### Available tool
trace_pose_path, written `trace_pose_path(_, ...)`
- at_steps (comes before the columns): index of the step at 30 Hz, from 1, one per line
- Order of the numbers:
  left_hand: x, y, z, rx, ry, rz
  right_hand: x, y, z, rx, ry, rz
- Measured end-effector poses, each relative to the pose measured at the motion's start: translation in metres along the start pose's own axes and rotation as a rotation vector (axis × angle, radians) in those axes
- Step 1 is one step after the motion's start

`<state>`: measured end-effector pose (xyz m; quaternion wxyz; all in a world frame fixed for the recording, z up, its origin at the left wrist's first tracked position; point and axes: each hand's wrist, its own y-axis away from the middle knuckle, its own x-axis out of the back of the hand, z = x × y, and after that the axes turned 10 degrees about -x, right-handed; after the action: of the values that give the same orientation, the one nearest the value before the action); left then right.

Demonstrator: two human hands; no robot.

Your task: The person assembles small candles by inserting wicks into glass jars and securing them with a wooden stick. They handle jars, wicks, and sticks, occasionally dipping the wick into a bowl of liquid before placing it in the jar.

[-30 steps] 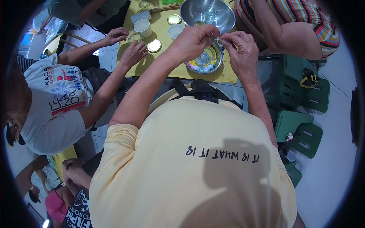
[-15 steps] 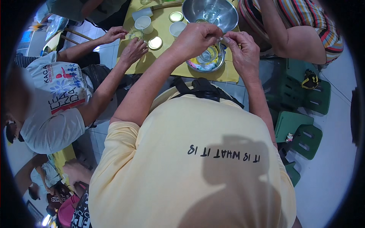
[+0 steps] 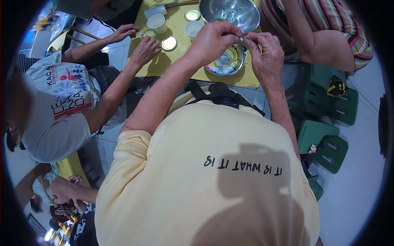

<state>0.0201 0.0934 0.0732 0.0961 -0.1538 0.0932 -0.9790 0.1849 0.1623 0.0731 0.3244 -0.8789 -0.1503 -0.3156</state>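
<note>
My left hand and my right hand meet over the yellow-covered table, each with its thumb and finger pinched. A tiny whitish piece shows between the fingertips; its kind is too small to make out. Right below stands a small metal bowl, partly hidden by my hands. It holds a clear glass jar and pink, yellow and bluish pieces that I cannot identify. Farther off, a large steel bowl has another glass jar in it.
White paper cups and gold jar lids lie left of my hands on the yellow tablecloth. A co-worker's hands work at a glass jar at left. Someone in a striped top is close at right, near green chairs.
My hands stay pinched together, with the right one turned slightly. The table has shifted a little in view. At lower left, another person's arm has moved.
</note>
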Motion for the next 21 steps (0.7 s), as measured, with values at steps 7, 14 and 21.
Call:
trace_pose_path(7,-0.006,0.001,0.004,0.028,0.106,0.036,0.002,0.0,0.002,0.018,0.0,-0.012)
trace_pose_path(14,0.0,0.0,-0.001,0.06,0.143,0.036,0.009,-0.004,0.005,-0.014,-0.039,-0.084)
trace_pose_path(21,0.008,-0.002,-0.006,0.061,0.184,-0.011,0.001,-0.001,0.001,-0.013,0.075,-0.087)
